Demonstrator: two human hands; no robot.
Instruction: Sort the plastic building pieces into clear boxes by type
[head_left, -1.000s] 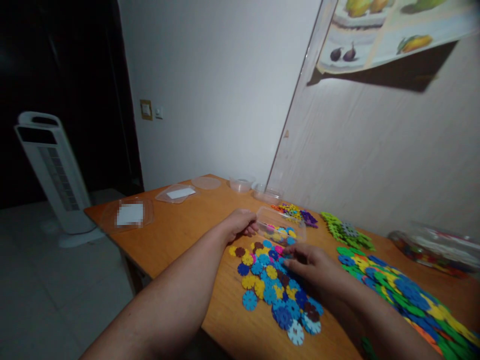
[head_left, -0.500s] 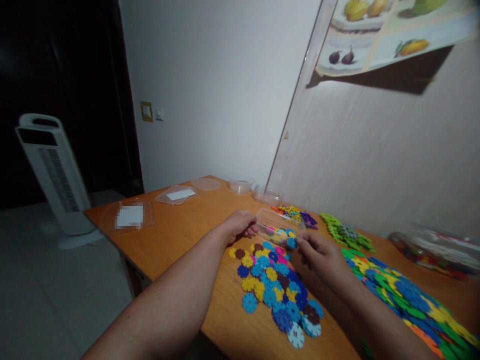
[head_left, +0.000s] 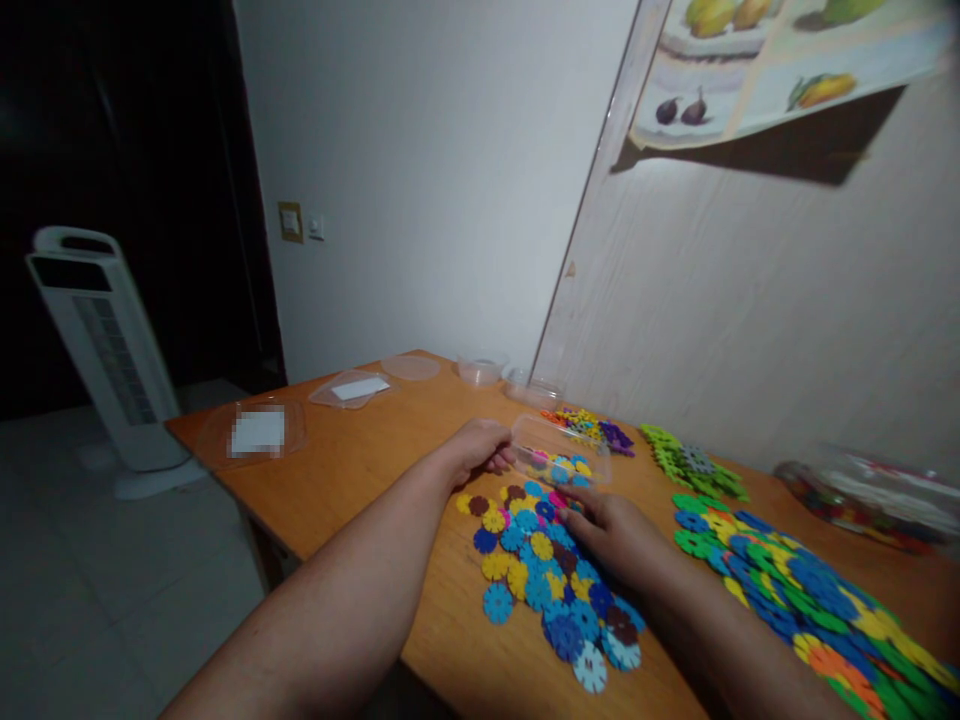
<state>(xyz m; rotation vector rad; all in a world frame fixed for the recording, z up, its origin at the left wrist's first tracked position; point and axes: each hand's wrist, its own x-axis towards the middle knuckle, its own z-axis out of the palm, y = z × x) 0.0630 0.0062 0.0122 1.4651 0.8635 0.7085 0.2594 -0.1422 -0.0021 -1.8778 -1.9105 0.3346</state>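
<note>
Plastic discs [head_left: 544, 570], toothed like little flowers in blue, yellow, brown and pink, lie in a loose pile on the wooden table [head_left: 360, 470], between the two hands and running back toward the person. Well to the left of both hands a white tower fan [head_left: 101, 350] stands on the floor, and flat clear lids [head_left: 255, 430] rest on the table's far left part. The left hand [head_left: 476, 452] curls its fingers around the near end of a small clear box [head_left: 562, 462], which sits just beyond the pile and already has some discs inside. The right hand [head_left: 619, 530] lies palm down on the pile's right side, fingers loosely spread and touching the discs; whether it pinches one I cannot tell. Right of that hand lies a bigger heap of green, blue and yellow discs [head_left: 795, 590], with a green batch [head_left: 690, 465] beyond it.
</note>
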